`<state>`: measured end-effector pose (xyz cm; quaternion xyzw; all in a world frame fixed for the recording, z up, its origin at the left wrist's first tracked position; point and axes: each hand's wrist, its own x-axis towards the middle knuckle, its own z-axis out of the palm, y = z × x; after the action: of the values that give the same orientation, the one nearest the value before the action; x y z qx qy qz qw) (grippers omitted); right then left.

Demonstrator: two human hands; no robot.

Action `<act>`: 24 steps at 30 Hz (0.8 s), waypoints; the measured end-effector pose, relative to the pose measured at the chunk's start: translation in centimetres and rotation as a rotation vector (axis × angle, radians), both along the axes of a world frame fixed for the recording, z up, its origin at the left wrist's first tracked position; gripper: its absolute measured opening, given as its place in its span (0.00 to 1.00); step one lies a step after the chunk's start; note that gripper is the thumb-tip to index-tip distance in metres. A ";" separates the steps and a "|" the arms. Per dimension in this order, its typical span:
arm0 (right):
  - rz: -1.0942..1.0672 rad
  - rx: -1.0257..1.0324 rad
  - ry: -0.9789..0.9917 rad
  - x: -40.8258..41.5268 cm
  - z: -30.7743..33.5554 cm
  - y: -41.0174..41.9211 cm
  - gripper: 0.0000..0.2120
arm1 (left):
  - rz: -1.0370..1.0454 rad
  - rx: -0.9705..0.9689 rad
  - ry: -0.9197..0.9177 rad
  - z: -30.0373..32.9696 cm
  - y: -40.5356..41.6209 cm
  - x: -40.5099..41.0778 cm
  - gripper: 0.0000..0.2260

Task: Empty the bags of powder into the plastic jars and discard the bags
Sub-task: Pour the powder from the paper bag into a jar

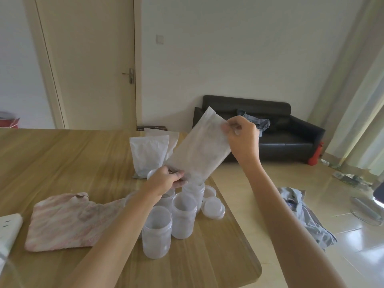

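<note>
A translucent white bag (199, 150) hangs tilted over a cluster of several open plastic jars (184, 215), its lower end at the mouth of a back jar (194, 191). My right hand (242, 138) pinches the bag's raised upper edge. My left hand (168, 179) grips its lower end just above the jars. The nearest jar (156, 231) stands empty. Two full white bags (148, 154) stand upright behind the jars. Jar lids (213, 207) lie to the right of the jars.
A pink cloth (70, 221) lies on the wooden table (62, 159) left of the jars. A white power strip (8, 229) sits at the left edge. Beyond the table's right edge are a grey bag on the floor (305, 215) and a black sofa (270, 129).
</note>
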<state>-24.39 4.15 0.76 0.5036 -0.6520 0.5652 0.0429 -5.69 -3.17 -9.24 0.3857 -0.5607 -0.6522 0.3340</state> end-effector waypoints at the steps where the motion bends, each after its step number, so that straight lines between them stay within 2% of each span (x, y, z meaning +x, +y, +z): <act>1: 0.034 0.046 -0.007 0.1 0.0 0.0 0.02 | 0.000 -0.006 -0.016 0.0 0.0 0.0 0.12; 2: 0.045 0.069 -0.011 0.2 -0.1 -0.1 0.02 | -0.005 -0.007 -0.025 0.0 0.1 0.0 0.13; 5: -0.034 -0.053 -0.025 0.1 -0.2 0.0 0.03 | -0.034 0.016 0.000 0.1 0.4 0.0 0.13; 8: 0.027 0.000 -0.013 0.3 -0.3 -0.1 0.04 | -0.040 0.035 -0.015 0.3 0.7 0.0 0.13; 10: 0.010 -0.069 -0.074 0.1 -0.5 -0.1 0.03 | -0.042 0.079 0.027 0.3 0.8 0.0 0.12; 13: 0.092 -0.098 -0.217 0.0 -1.5 0.1 0.14 | -0.057 0.192 0.107 0.6 1.2 0.2 0.12; 15: 0.148 -0.115 -0.382 -0.2 -2.8 0.3 0.22 | -0.074 0.269 0.166 0.8 1.3 0.2 0.11; 18: 0.209 -0.103 -0.605 0.3 -5.7 0.9 0.27 | -0.089 0.332 0.252 1.0 1.3 0.2 0.11; 24: 0.308 0.045 -0.717 2.7 -11.0 1.8 0.38 | -0.125 0.324 0.275 0.6 1.5 0.0 0.11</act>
<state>-21.69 5.97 -10.21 0.3668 -0.5547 0.6907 -0.2841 -5.67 -1.63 -8.61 0.3059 -0.4205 -0.7998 0.2998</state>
